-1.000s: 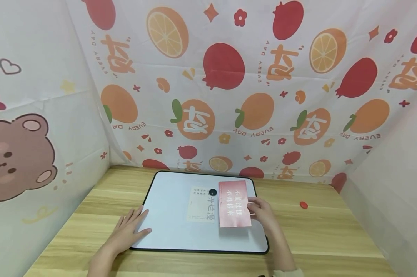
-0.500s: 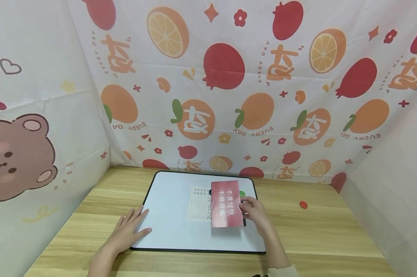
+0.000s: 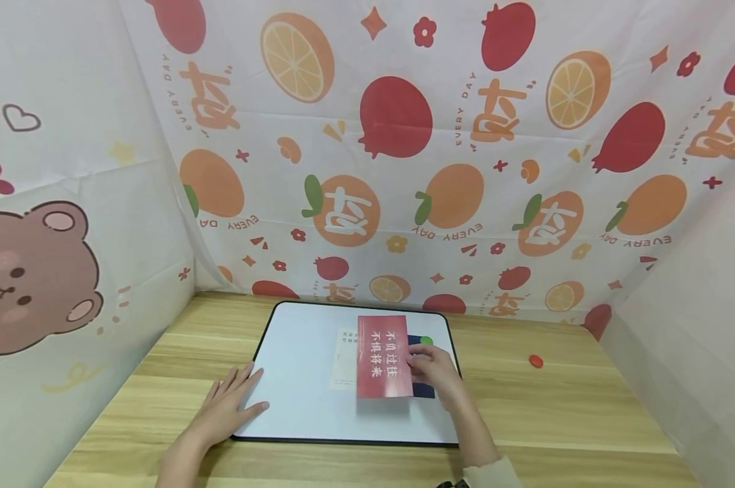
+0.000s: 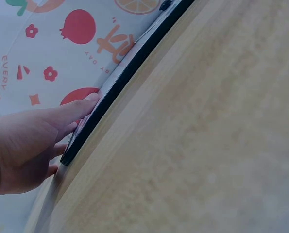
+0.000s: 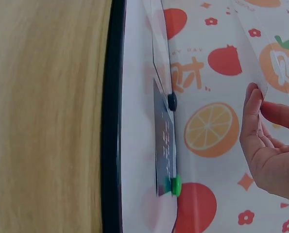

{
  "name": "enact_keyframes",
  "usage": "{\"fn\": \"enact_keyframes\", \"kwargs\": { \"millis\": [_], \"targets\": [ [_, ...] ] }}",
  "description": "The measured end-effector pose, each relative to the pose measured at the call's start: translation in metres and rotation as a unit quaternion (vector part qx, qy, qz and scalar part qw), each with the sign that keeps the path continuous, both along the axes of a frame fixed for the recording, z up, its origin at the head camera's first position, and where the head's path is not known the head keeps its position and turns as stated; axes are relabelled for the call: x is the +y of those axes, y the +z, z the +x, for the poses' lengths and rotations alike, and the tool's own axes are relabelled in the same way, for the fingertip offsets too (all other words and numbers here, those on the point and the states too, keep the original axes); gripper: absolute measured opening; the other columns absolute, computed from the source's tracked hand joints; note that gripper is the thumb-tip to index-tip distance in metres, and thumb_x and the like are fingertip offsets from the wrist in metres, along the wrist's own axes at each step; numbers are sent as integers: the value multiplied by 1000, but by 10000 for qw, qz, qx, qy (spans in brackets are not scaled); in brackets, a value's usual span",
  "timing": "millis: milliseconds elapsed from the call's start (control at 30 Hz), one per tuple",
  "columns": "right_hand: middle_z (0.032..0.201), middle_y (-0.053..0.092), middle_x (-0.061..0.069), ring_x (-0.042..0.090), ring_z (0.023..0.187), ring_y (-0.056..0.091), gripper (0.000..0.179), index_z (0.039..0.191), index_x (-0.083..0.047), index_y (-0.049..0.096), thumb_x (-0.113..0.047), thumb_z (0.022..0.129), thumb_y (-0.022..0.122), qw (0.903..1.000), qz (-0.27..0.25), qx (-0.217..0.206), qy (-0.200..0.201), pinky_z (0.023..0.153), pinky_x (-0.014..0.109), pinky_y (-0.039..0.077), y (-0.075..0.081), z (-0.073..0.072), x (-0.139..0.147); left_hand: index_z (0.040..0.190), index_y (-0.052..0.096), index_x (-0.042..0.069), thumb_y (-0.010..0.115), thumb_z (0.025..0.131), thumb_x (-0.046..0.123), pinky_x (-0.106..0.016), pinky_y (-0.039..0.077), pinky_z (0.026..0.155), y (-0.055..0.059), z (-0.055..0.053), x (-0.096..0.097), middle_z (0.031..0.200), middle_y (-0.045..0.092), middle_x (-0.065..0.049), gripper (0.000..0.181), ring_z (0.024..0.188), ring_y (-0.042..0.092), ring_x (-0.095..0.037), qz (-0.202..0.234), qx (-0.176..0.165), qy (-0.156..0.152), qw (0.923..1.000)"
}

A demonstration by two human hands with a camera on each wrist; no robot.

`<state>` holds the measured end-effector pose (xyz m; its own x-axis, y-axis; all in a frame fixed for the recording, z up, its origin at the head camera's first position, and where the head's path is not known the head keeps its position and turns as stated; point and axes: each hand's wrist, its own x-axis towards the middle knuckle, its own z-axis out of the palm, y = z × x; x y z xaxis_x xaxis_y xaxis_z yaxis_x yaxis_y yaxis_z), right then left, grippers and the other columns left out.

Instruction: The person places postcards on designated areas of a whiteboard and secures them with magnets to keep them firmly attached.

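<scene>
A red card with white lettering (image 3: 382,359) is pinched along its right edge by my right hand (image 3: 436,375). It hovers over a black-rimmed whiteboard (image 3: 297,386), as the gap in the right wrist view shows. Beneath it, partly covered, lie a cream card (image 3: 344,364) on the left and a dark blue card (image 3: 426,392) on the right. A green round magnet (image 3: 426,340) sits on the blue card's top. The black magnet (image 5: 172,102) shows only in the right wrist view. My left hand (image 3: 224,410) rests on the board's left edge, fingers spread.
A red round magnet (image 3: 535,361) lies on the wooden table (image 3: 563,420), right of the board. Fruit-printed cloth (image 3: 465,271) hangs behind the table, and a bear-printed cloth (image 3: 38,271) on the left.
My right hand has carried the red card leftwards over the board. The dark blue card and green magnet have come into view; the black magnet is now covered in the head view. The left hand stays put.
</scene>
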<state>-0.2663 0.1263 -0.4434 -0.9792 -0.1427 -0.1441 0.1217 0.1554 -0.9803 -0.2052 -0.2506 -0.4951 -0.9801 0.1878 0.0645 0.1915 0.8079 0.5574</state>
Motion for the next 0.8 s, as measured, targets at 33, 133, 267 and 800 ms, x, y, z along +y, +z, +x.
{"fn": "enact_keyframes", "kwargs": {
  "millis": [33, 133, 267, 800],
  "targets": [
    [92, 65, 13, 21, 79, 63, 32, 117, 8, 52, -10, 91, 54, 10000, -29, -24, 11, 72, 33, 54, -1, -1, -2, 134, 42, -4, 61, 84, 43, -65, 5, 99, 0, 0, 0, 143, 25, -28, 71, 128, 13, -51, -5, -8, 3, 10000],
    [91, 66, 12, 20, 78, 63, 31, 116, 6, 54, -11, 91, 55, 10000, -42, -81, 15, 70, 32, 54, -2, -2, -7, 134, 42, -4, 61, 85, 42, -66, 5, 99, -1, 0, 0, 143, 25, -28, 70, 128, 13, -52, -9, -4, -7, 10000],
    [90, 64, 12, 20, 75, 63, 30, 114, 6, 55, -12, 90, 56, 9999, -61, -120, 46, 70, 32, 54, -3, -3, -13, 134, 42, -3, 61, 85, 43, -65, 5, 99, -1, 0, 0, 143, 25, -28, 71, 128, 13, -51, 42, -16, -6, 10000],
    [89, 62, 11, 19, 75, 62, 28, 113, 6, 56, -9, 90, 55, 9997, -59, -211, 100, 76, 38, 53, 0, -8, -34, 135, 41, -4, 61, 85, 43, -65, 4, 99, 1, 0, 0, 143, 23, -28, 71, 129, 11, -52, 116, -64, -15, 9999]
  ]
}}
